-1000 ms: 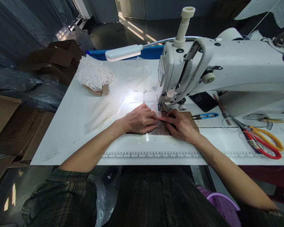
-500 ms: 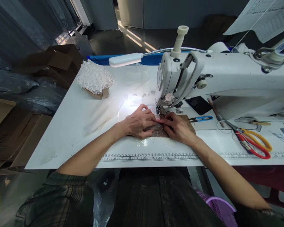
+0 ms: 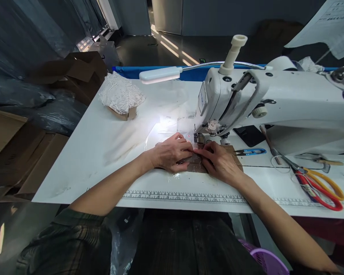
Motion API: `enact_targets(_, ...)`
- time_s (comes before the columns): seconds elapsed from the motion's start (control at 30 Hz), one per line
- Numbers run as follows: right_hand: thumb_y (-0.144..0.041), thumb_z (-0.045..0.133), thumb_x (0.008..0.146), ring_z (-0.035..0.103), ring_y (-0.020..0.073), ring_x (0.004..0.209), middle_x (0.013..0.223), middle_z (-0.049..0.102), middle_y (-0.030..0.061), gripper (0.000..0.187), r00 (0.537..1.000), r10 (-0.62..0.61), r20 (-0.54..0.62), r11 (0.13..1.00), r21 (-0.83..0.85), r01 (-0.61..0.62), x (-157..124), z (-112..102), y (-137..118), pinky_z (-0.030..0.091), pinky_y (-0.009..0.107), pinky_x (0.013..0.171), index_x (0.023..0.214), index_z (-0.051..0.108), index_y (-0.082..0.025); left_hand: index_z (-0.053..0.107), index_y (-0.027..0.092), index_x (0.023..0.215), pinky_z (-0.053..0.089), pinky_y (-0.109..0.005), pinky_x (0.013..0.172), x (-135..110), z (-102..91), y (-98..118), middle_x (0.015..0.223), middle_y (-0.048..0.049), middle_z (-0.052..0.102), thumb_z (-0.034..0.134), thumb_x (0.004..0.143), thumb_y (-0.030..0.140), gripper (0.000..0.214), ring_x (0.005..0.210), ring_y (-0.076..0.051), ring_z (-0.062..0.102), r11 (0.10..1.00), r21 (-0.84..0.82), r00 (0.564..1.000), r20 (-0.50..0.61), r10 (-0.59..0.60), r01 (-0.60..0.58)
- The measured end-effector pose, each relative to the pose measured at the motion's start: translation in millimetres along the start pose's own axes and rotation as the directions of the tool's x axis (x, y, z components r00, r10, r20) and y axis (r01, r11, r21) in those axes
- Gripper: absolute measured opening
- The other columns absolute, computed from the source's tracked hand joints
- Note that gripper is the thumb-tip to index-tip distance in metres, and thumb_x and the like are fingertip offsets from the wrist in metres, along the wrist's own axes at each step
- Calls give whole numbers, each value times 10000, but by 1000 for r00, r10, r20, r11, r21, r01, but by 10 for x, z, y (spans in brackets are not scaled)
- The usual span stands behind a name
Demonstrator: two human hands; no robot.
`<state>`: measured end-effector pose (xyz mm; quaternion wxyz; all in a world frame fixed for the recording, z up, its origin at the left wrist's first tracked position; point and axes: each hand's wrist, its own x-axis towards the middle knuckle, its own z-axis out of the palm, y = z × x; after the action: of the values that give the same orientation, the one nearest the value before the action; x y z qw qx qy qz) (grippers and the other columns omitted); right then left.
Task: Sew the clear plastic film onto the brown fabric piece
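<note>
Grey walls and a dark floor (image 3: 134,51) lay beyond a white tabletop (image 3: 80,168) that was brightly lit near its middle. At that spot 2 bare hands worked close together, fingertips meeting just in front of a presser foot (image 3: 195,137). The left hand (image 3: 172,153) lay palm down with its fingers bent; the right hand (image 3: 222,163) stretched its forefinger toward the left fingertips, its thumb tucked below. Some sheer, pale fabric (image 3: 187,136) with small pinkish marks lay between the left fingers and the presser foot. Whether either grip was pinched on it or only pressing it down could not be told, because the fingers hid the contact. Beneath both hands showed a flat brown piece (image 3: 236,156).

Above rose the head of a white sewing machine (image 3: 298,93), its arm running off to the right. Just beyond the right hand lay blue thread snips (image 3: 252,151), and farther right, scissors (image 3: 322,183) with red and orange handles. A black flat object (image 3: 250,135) rested behind the snips. Along the near edge ran a printed ruler (image 3: 183,197). At the far left, white lace (image 3: 120,92) was heaped on a small cardboard box (image 3: 132,113), and a white lamp (image 3: 160,75) hung over the back edge.
</note>
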<state>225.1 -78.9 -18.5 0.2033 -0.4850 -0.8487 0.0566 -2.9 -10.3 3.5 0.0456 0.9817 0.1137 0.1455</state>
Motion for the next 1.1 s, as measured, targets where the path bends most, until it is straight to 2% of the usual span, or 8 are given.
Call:
enact_targets(0.2,-219,440,929,555,231,837,1017,589,128,372,1000,8,29,998,-61,-7,52,-20,-25,471,334,655,1219,673,-230,670,195,1042,401,-413,858,-8,0,-23,1089,-89,649,498,876,318,269,867,-215,581,1000,9,999,28,-28,27)
enact_targets(0.43,-274,388,954,578,237,803,1014,610,149,427,992,74,99,986,-155,-58,120,-64,-72,422,303,577,1309,614,-206,657,159,1067,404,-416,848,5,-10,-41,1074,-108,633,487,877,298,291,870,-223,586,998,50,999,26,-44,43)
enact_targets(0.73,-294,360,975,609,262,841,1094,611,173,429,981,141,130,978,-169,-118,146,-86,-104,469,336,611,1309,611,-195,623,149,1133,406,-430,891,9,11,-54,1148,-122,619,449,908,319,331,927,-231,585,993,55,993,53,-108,106)
enact_targets(0.87,-288,356,977,615,271,866,1112,618,173,430,983,127,133,982,-159,-105,150,-99,-109,487,346,632,1314,608,-195,616,139,1146,387,-466,946,19,18,-61,1166,-127,611,441,926,363,360,932,-235,590,989,70,989,61,-138,134)
enact_targets(1.1,-311,356,981,634,291,859,1104,634,193,442,977,142,157,974,-198,-110,178,-96,-107,497,361,626,1318,606,-173,585,140,1185,399,-462,928,32,19,-82,1236,-140,575,456,924,399,390,993,-252,579,983,59,983,54,-175,172)
